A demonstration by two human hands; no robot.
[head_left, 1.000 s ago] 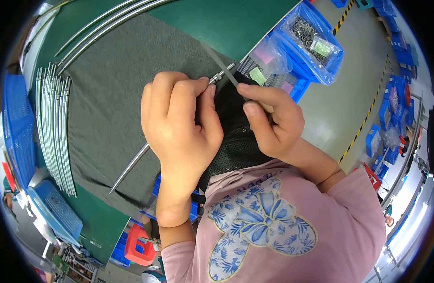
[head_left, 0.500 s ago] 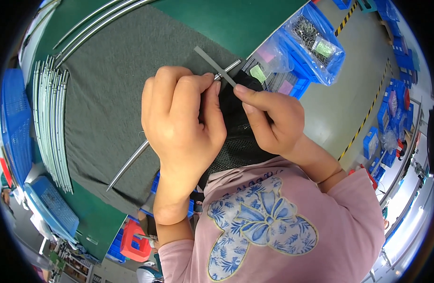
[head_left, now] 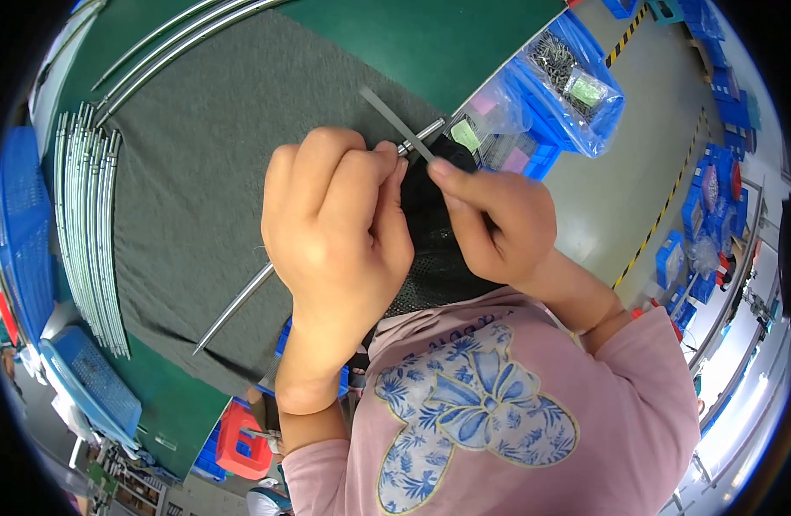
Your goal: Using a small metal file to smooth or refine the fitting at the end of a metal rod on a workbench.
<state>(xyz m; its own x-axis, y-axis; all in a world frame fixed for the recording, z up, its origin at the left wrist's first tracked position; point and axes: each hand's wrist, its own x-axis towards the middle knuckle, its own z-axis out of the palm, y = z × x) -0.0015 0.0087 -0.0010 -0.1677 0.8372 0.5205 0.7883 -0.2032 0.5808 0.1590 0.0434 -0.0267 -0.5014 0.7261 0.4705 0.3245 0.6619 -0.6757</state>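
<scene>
My left hand (head_left: pixel 335 215) is closed round a shiny metal rod (head_left: pixel 233 308), which slants from lower left to upper right. Its far end sticks out past my thumb and forefinger, and a groove shows close to the fingertips. Between thumb and forefinger, my right hand (head_left: pixel 503 211) pinches a flat, narrow grey strip (head_left: pixel 391 119), shaped like a small file. The strip lies across the rod near its far end and appears to touch it. My left hand hides the rod's middle.
Dark grey cloth (head_left: pixel 197 155) covers much of the green table (head_left: pixel 412 43). Many similar metal rods (head_left: pixel 90 232) lie bundled at the left, with several longer ones (head_left: pixel 172 52) behind. A blue bin (head_left: pixel 615 103) of small metal parts stands at the right. Blue baskets (head_left: pixel 94 378) sit at the left edge.
The grey strip has shifted slightly along or across the rod, with my right hand nearly in place. The rod and my left hand have moved a little right and downward.
</scene>
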